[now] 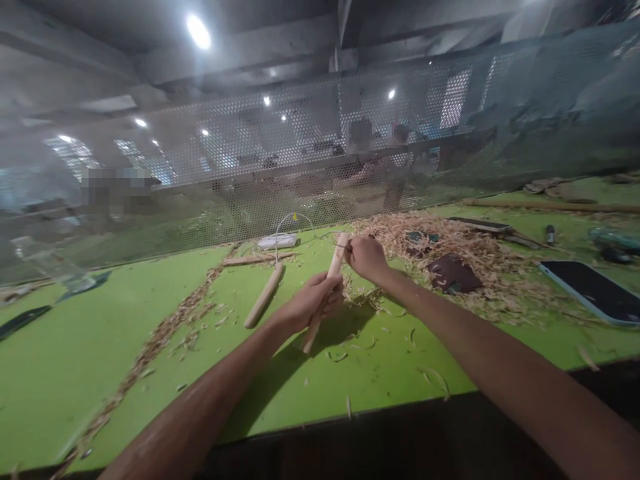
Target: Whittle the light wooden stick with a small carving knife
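- Landmark: shavings pile [417, 230], toward the back of the green table [90, 347].
- Wooden stick [336, 265]: left of the shavings pile, tilted, top end near the pile's left edge, bottom end toward the near side; can't tell if bottom touches table.
- Left hand [315, 299]: front-left of the pile, fingers wrapped round the stick's middle.
- Right hand [367, 257]: by the pile's left edge, curled into a fist, pinching a thin dark piece [345, 247] against the stick's upper part; too small to tell what it is.
- Second stick [264, 297]: lying on the table, well left of the pile.
- White packet [278, 241]: left of the pile, farther back than second stick, thin white arched wire just beside it.
- Brown cloth-like piece [455, 274]: at the pile's front, shavings around it.
- Phone [597, 292]: right of the pile, face up, dark screen.
- Flat dark slab [481, 225]: at the pile's back-right edge.
- Strip of shavings [165, 327]: well left of the pile, running front to back.
- Mesh screen [280, 167]: behind the pile; people beyond it, blurred.
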### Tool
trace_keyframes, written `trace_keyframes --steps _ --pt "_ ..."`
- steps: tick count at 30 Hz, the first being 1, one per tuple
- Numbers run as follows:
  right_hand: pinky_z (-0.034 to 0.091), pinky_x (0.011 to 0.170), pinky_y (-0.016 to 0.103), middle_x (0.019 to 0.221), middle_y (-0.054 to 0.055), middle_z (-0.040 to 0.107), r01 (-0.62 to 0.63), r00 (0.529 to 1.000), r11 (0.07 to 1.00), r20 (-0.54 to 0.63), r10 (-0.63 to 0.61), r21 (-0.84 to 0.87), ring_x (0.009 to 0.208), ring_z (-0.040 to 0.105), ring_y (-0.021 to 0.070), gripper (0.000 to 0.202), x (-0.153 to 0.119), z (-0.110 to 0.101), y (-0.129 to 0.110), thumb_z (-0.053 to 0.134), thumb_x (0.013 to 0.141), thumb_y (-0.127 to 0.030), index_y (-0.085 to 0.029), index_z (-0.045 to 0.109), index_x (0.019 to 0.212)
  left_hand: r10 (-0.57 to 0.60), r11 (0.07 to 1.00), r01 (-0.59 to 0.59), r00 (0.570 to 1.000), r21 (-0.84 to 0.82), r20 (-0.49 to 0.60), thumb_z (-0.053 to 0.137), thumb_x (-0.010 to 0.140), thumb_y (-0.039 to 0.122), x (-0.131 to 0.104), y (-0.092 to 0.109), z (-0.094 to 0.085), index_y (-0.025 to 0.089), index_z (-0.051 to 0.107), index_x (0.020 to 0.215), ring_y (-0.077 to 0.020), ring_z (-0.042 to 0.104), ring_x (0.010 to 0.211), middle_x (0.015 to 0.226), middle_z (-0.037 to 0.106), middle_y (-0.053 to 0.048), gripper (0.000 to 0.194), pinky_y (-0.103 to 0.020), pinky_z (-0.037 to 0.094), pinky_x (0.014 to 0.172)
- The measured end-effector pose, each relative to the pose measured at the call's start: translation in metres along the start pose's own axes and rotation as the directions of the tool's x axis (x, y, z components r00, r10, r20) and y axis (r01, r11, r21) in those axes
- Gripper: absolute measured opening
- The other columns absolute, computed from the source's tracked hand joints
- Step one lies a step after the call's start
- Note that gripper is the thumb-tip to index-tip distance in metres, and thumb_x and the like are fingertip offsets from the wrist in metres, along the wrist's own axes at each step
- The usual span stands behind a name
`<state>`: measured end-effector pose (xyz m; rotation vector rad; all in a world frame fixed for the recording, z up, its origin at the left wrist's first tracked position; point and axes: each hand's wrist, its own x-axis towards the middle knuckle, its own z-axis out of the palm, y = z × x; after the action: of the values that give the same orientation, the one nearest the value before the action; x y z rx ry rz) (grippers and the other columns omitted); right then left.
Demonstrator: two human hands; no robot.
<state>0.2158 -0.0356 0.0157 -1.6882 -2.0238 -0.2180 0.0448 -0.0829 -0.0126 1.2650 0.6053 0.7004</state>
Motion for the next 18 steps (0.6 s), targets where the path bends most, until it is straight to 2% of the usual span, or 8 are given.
trace_keyframes --steps 6,10,18 --pt "0.045 0.067 0.028 0.084 0.017 0.072 0.122 0.983 0.979 0.154 -0.098 -0.16 0.079 0.065 0.0236 0.031 -0.011 -0.002 -0.028 0.048 0.089 -0.021 -0.011 0.077 0.092 0.06 0.997 -0.065 0.993 -0.047 -0.101 0.063 0.087 0.043 0.004 0.001 -0.004 0.019 0.042 0.076 -0.0027 0.028 0.04 0.055 0.033 0.01 0.034 -0.016 0.02 0.036" --pt "0.046 0.069 0.029 0.084 0.018 0.071 0.136 0.983 0.969 0.147 -0.107 -0.205 0.082 0.067 0.0241 0.031 -0.014 -0.002 -0.035 0.045 0.091 -0.017 -0.009 0.075 0.089 0.111 0.993 -0.114 0.983 -0.009 -0.148 0.063 0.087 0.047 0.006 0.002 -0.003 0.02 0.038 0.073 -0.0027 0.024 0.04 0.054 0.028 0.011 0.04 -0.015 0.019 0.036" --pt "0.048 0.074 0.029 0.083 0.016 0.071 0.107 0.99 0.96 0.114 -0.08 -0.258 0.084 0.066 0.0224 0.034 -0.006 -0.002 -0.03 0.041 0.092 -0.013 -0.009 0.075 0.091 0.103 0.994 -0.107 0.98 -0.014 -0.171 0.059 0.091 0.041 0.003 0.006 0.008 0.021 0.036 0.078 -0.0035 0.024 0.041 0.056 0.027 0.01 0.033 -0.015 0.02 0.037"
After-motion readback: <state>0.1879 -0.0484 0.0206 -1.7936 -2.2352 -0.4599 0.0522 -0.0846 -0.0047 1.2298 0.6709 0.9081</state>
